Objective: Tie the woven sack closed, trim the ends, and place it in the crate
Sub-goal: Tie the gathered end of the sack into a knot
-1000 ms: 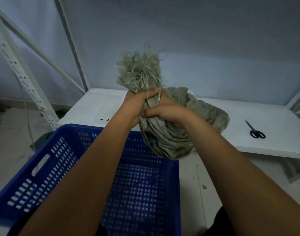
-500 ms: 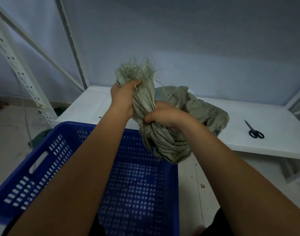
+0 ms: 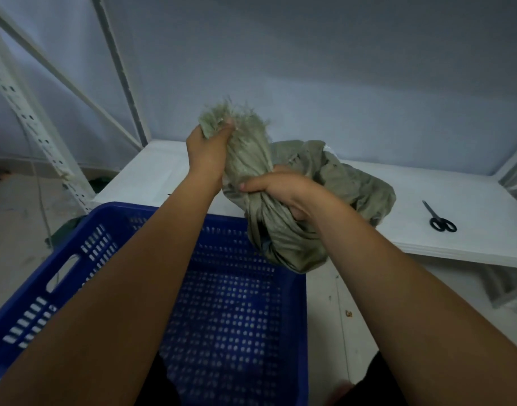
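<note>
The grey-green woven sack (image 3: 283, 238) hangs in the air over the far right corner of the blue perforated crate (image 3: 231, 312). My left hand (image 3: 206, 153) grips the frayed top end of the sack's gathered neck, held up high. My right hand (image 3: 283, 190) is clenched around the twisted neck lower down, just above the sack's bulging body. Part of the sack drapes back onto the white table (image 3: 456, 200). Black scissors (image 3: 439, 218) lie on that table to the right, away from both hands.
A white perforated shelf upright (image 3: 31, 121) and diagonal brace stand at the left. The pale wall is close behind the table. The crate sits low in front of me, its bottom bare, on a light floor with small debris (image 3: 348, 313).
My left hand has slid up the neck from beside my right hand to the frayed end, stretching the neck. My right hand has stayed clenched lower on the twist.
</note>
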Tool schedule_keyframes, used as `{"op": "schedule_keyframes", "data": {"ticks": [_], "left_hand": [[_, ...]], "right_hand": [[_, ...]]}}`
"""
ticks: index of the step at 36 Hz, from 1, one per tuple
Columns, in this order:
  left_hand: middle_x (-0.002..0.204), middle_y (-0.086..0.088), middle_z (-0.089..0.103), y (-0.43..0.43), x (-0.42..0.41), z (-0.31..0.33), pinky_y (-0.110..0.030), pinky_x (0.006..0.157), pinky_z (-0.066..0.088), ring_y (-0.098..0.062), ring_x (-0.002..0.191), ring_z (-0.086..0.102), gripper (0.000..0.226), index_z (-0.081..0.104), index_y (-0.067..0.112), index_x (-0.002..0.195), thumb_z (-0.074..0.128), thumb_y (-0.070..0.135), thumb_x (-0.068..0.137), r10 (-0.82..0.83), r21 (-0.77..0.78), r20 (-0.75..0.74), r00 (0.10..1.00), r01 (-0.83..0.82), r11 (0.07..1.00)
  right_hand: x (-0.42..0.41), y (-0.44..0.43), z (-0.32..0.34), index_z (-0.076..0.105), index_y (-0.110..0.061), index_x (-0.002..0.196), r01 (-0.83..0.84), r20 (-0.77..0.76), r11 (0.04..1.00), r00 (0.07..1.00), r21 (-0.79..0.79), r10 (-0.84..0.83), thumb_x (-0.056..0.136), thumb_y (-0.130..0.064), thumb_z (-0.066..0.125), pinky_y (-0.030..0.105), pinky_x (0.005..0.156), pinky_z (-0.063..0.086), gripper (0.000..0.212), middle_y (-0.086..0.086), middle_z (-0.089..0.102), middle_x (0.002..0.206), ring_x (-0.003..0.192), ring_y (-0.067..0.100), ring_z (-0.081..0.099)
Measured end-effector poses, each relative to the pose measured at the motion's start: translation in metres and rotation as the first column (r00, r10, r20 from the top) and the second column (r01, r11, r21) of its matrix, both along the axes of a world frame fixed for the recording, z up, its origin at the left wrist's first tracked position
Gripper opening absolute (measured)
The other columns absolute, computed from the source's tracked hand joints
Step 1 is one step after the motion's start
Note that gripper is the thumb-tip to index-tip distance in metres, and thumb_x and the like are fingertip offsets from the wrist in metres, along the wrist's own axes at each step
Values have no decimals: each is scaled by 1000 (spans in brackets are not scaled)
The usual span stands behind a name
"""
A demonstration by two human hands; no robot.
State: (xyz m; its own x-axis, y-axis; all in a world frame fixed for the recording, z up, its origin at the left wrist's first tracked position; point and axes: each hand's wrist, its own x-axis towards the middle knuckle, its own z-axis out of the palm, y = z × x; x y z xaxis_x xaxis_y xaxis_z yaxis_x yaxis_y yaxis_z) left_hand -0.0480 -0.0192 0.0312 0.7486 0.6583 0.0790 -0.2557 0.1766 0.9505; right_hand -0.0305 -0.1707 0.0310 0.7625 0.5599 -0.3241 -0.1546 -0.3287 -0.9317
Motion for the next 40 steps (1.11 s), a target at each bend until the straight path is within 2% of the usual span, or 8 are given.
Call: {"op": "schedule_keyframes", "data": {"ticks": [5, 11, 16, 23, 28, 32, 36, 40], "left_hand": [[104, -5, 71, 24, -3, -14, -34, 77, 61, -20, 92, 71, 36, 65, 12, 104, 58, 46, 95, 75, 192, -117, 990, -52, 980], [84, -8, 72, 59, -5, -70, -35, 72, 57, -23, 71, 65, 26, 70, 15, 74, 52, 6, 91, 179, 407, -408, 895, 3, 913], [84, -11, 65, 79, -12, -120, -35, 68, 53, -26, 73, 59, 21, 70, 3, 79, 51, 1, 89, 281, 563, -650, 707, 199, 802], [89, -15, 68, 99, 1, -149, -42, 82, 59, -32, 85, 66, 11, 66, 3, 81, 59, -3, 87, 384, 636, -705, 597, 291, 715], [64, 6, 34, 110, 13, -171, -32, 67, 48, -14, 58, 43, 42, 37, 20, 59, 56, -7, 85, 428, 662, -705, 565, 308, 684], [65, 7, 33, 114, 24, -184, -30, 64, 42, -9, 55, 35, 46, 30, 24, 60, 56, -4, 86, 415, 667, -709, 570, 350, 658], [101, -7, 55, 112, 36, -192, -35, 75, 47, -22, 76, 53, 12, 62, 8, 91, 55, -1, 91, 427, 709, -675, 602, 368, 602], [129, -17, 42, 111, 50, -200, -38, 79, 52, -33, 93, 59, 22, 56, 0, 117, 51, 9, 98, 470, 758, -631, 617, 364, 540]], "right_hand": [[15, 3, -9, 64, 0, 122, 246, -54, 966, 969, 79, -242, 75, -14, 81, 51, 77, 62, 52, 19, 75, 100, 85, 34, 75], [27, 3, -18, 60, -1, 129, 384, -136, 911, 921, 149, -366, 74, -14, 79, 52, 74, 62, 61, 20, 73, 104, 87, 35, 74], [32, 10, -22, 60, -2, 129, 425, -153, 888, 903, 177, -402, 70, -16, 82, 54, 74, 62, 63, 18, 73, 107, 88, 34, 74], [40, 22, -29, 62, -2, 126, 400, -143, 905, 914, 143, -381, 72, -16, 82, 52, 74, 62, 59, 18, 73, 105, 87, 33, 74], [47, 27, -40, 63, -2, 125, 383, -174, 916, 916, 117, -361, 79, -13, 78, 50, 75, 63, 49, 18, 73, 107, 89, 33, 74], [49, 34, -47, 63, -3, 128, 364, -183, 926, 922, 99, -342, 69, -20, 80, 52, 78, 62, 64, 17, 73, 108, 90, 33, 74], [52, 40, -52, 58, -5, 134, 350, -192, 933, 925, 88, -329, 65, -24, 80, 50, 77, 61, 75, 16, 72, 111, 92, 33, 72], [58, 46, -59, 61, -5, 131, 337, -203, 938, 927, 78, -316, 60, -26, 79, 52, 84, 60, 76, 15, 71, 112, 94, 33, 72]]}}
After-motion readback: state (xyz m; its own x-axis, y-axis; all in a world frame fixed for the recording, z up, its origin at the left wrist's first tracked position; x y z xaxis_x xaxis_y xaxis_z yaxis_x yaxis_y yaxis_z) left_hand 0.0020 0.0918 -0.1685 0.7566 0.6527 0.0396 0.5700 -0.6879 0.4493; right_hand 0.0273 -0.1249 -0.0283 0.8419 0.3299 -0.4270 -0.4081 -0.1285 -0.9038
